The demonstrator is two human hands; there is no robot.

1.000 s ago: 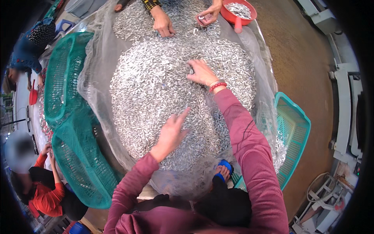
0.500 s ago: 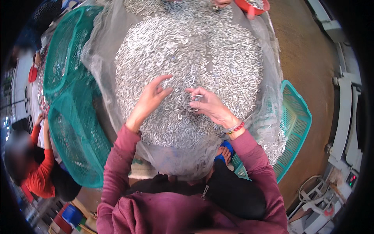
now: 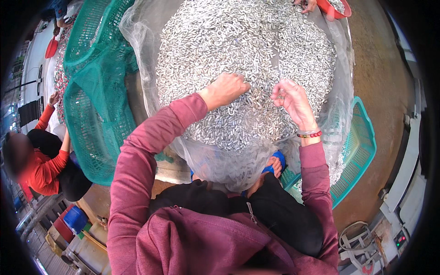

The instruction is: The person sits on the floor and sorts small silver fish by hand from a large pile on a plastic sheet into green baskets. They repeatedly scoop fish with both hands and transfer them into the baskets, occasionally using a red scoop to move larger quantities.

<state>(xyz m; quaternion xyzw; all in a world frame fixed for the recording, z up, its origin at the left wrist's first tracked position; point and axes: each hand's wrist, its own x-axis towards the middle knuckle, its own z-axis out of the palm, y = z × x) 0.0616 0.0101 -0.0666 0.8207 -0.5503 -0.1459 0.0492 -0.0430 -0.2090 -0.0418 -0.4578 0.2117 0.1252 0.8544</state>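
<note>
A wide heap of small silvery-white pieces, short and rod-like with several bent into a hook or U shape, lies on pale fine netting before me. Over the middle of the heap is my left hand, back upward, with its fingers curled in and their tips down at the pieces. What they hold, if anything, is hidden. To its right, a short gap away, my right hand has thumb and fingers drawn together in a pinch. Anything between those tips is too small to name.
Green mesh baskets stand left, and a teal basket holding similar pieces stands right. A red scoop and another person's hand are at the far right. A person in an orange-red top works at the left.
Both hands have shifted right in the view, which has itself moved. My left hand's spread fingers have curled in. A hook-shaped piece seen at my right fingers earlier no longer shows clearly.
</note>
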